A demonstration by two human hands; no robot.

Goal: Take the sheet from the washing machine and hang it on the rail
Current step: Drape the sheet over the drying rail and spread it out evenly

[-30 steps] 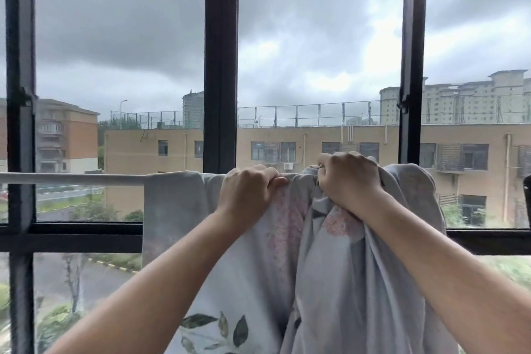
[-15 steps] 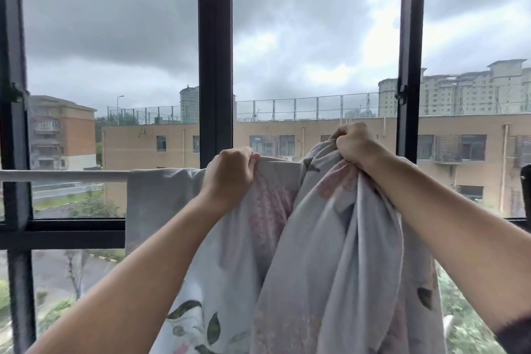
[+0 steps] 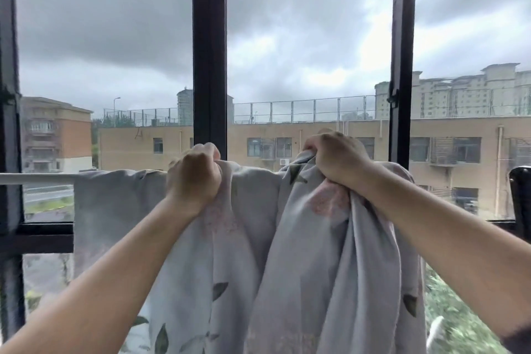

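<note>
Grey floral fabric sheet (image 3: 250,238) drapes over the white rail (image 3: 37,178), bunched toward 3 o'clock; left hand (image 3: 195,178) and right hand (image 3: 336,164) clench its top fold, so uneven tugging may slide it off.

The left hand (image 3: 195,178) and right hand (image 3: 339,161) are bare, as are both forearms; a dark sleeve (image 3: 518,340) (just a sliver) shows on the right arm, lower right corner.

Hands pulled apart
Right hand (image 3: 336,158) moved right, away from left hand (image 3: 194,178); sheet (image 3: 253,238) now stretched between them.
</note>
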